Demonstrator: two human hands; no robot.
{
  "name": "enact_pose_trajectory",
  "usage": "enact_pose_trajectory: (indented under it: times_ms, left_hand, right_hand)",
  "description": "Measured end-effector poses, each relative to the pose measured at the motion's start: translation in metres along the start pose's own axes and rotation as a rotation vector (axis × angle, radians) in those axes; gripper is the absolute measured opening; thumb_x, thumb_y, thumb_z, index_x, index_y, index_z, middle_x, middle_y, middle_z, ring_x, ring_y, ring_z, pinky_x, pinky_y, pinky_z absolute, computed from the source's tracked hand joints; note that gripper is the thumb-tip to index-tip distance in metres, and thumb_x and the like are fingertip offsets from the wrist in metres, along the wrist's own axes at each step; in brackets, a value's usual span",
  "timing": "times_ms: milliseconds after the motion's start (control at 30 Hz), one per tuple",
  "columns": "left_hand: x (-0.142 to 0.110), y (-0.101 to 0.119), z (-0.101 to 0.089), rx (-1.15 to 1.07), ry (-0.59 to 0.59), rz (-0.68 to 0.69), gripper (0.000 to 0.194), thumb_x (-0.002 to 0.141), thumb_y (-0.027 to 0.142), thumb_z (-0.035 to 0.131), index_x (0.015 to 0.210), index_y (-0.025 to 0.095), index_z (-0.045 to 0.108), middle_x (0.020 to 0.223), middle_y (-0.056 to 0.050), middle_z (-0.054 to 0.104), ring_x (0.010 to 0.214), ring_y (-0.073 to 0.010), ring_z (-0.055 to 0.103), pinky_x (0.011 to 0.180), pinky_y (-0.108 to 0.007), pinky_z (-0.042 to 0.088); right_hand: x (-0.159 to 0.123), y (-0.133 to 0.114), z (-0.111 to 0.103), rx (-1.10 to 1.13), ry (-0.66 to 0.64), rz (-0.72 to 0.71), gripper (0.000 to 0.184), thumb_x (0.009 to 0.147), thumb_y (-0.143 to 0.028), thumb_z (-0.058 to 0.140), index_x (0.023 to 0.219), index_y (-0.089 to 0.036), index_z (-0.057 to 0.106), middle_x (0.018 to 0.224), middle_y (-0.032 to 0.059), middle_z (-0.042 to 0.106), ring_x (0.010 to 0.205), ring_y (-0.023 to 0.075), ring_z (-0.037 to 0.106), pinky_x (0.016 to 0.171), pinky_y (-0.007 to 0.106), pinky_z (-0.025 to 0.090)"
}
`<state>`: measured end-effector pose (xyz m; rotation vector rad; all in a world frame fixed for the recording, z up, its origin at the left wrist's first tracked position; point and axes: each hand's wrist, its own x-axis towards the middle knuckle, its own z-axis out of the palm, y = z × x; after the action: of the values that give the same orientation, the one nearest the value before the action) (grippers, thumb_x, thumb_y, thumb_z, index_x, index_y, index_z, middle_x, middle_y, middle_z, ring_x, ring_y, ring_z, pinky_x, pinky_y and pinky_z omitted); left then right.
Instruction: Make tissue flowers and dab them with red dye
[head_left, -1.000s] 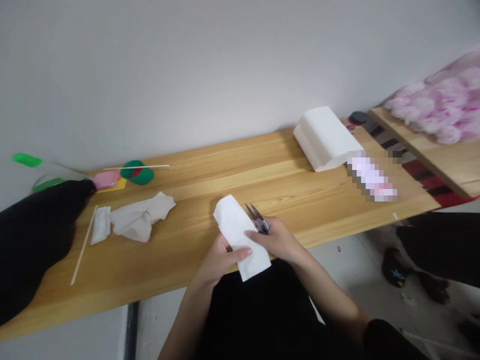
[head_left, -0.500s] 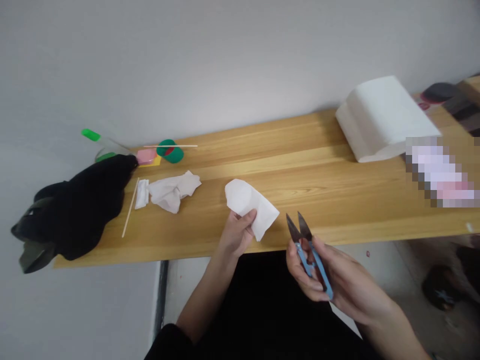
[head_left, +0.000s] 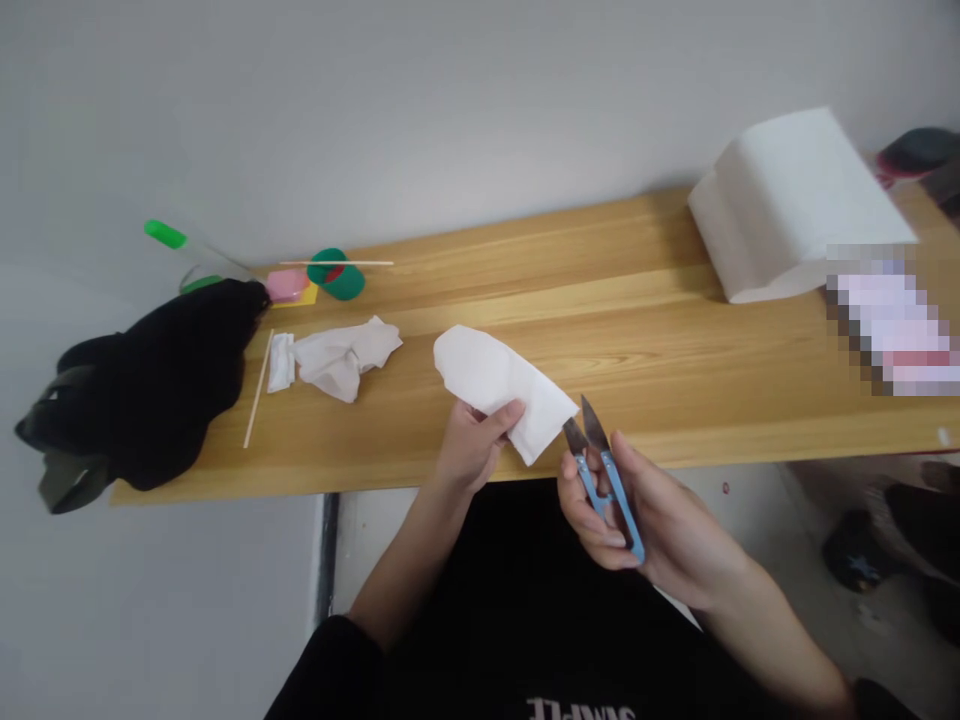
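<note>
My left hand (head_left: 476,440) pinches a folded piece of white tissue paper (head_left: 499,375) near its lower edge, thumb on top. The paper has a rounded upper left end and a straight cut-looking right end. In my right hand (head_left: 637,490) is a pair of blue-handled thread snips (head_left: 611,490), its two dark blades apart and pointing up and left. One blade tip lies at the paper's right corner; whether it touches cannot be made out.
On the wooden table (head_left: 600,300) lie a crumpled tissue (head_left: 349,357), a small white packet (head_left: 282,362), thin sticks (head_left: 259,390), a green roll (head_left: 337,275) and a pink item (head_left: 286,286). A black cloth bundle (head_left: 165,390) sits left; a tissue stack (head_left: 799,205) and pixelated item (head_left: 896,320) sit right.
The snips have moved left and up, closer to the paper. The paper has turned to show more of its length, still in my left hand. The view has shifted slightly.
</note>
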<state>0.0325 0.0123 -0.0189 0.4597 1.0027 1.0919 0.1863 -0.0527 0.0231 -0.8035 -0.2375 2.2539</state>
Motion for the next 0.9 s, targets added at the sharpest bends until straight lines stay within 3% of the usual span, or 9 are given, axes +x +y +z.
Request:
enact_pose_trajectory:
  times_ms: [467, 700, 900]
  left_hand:
    - [0.002, -0.001, -0.017, 0.239, -0.107, 0.176, 0.031, 0.058, 0.030, 0.082, 0.082, 0.016, 0.067, 0.077, -0.002, 0.068, 0.069, -0.0134, 0.062, 0.063, -0.024, 0.051]
    - [0.002, 0.005, -0.018, 0.237, -0.099, 0.155, 0.035, 0.055, 0.029, 0.084, 0.083, 0.016, 0.068, 0.083, -0.005, 0.070, 0.074, -0.0176, 0.065, 0.067, -0.027, 0.052]
    - [-0.002, 0.008, -0.018, 0.286, -0.127, 0.194, 0.029, 0.059, 0.032, 0.081, 0.080, 0.017, 0.068, 0.079, -0.004, 0.070, 0.070, -0.0164, 0.063, 0.063, -0.026, 0.052]
  right_hand:
    - [0.005, -0.002, 0.004, -0.010, -0.054, 0.020, 0.038, 0.091, -0.054, 0.035, 0.089, -0.020, 0.052, 0.058, -0.0028, 0.050, 0.040, 0.0050, 0.033, 0.034, 0.015, 0.022]
    - [0.004, -0.003, 0.004, -0.027, -0.016, 0.025, 0.037, 0.090, -0.057, 0.036, 0.083, -0.022, 0.048, 0.049, -0.0072, 0.042, 0.034, 0.0042, 0.020, 0.031, 0.014, 0.021]
    - [0.004, -0.001, 0.004, 0.010, -0.074, 0.028, 0.037, 0.091, -0.054, 0.035, 0.083, -0.021, 0.049, 0.048, -0.0071, 0.040, 0.035, 0.0046, 0.018, 0.030, 0.013, 0.020]
